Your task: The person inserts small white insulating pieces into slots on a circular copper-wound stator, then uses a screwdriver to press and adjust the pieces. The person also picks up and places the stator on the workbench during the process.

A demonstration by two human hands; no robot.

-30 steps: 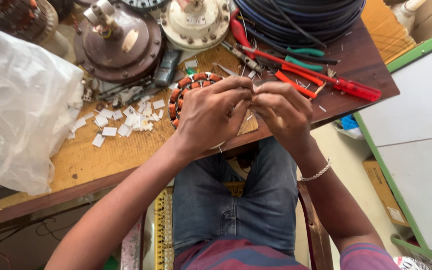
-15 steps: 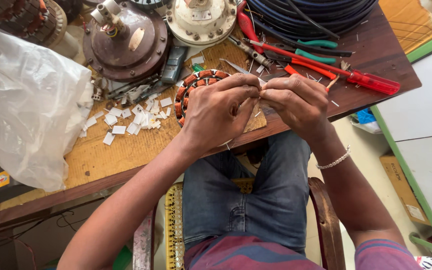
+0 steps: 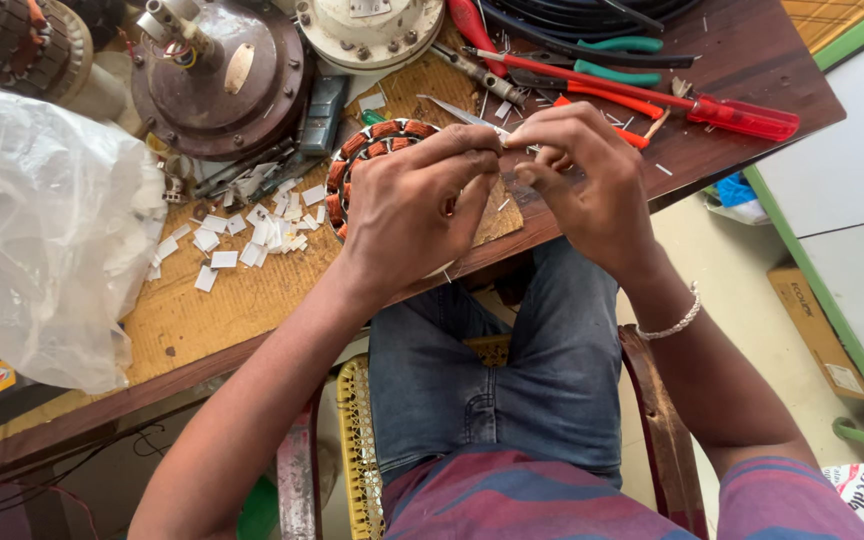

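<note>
**Head view: both hands pinch a small piece over a wound stator ring**

Head camera looks down on a wooden workbench (image 3: 252, 300) with the person's knees below it. At the far left lies a big crumpled clear plastic bag (image 3: 42, 220). Next to it, towards the back, stands a brown round motor housing (image 3: 217, 85) with its shaft pointing up, and below it many small white paper slips (image 3: 252, 225) are scattered on the bench top.

Near the middle lies the stator ring (image 3: 372, 145) with copper-coloured coils; only its left and upper part shows, because the left hand (image 3: 417, 205) covers the rest. This hand is bent, with thumb and forefinger pressed together at the tips. The right hand (image 3: 587, 185) meets it there, also pinching. Between the two pinches there is something very small and thin, perhaps a wire end or a paper slip; I cannot tell which. The hands hang just above the ring at the near edge of the bench, and I cannot tell whether they touch it.

Behind the hands stands a cream-white motor cover (image 3: 372, 30). To the right lie pliers with green handles (image 3: 612, 60) and a red-handled screwdriver (image 3: 722, 112).

In my judgement the step in hand is preparing the small piece with the fingertips. Any next move calls for a steady, fine grip, because the piece is tiny and can slip easily.
</note>
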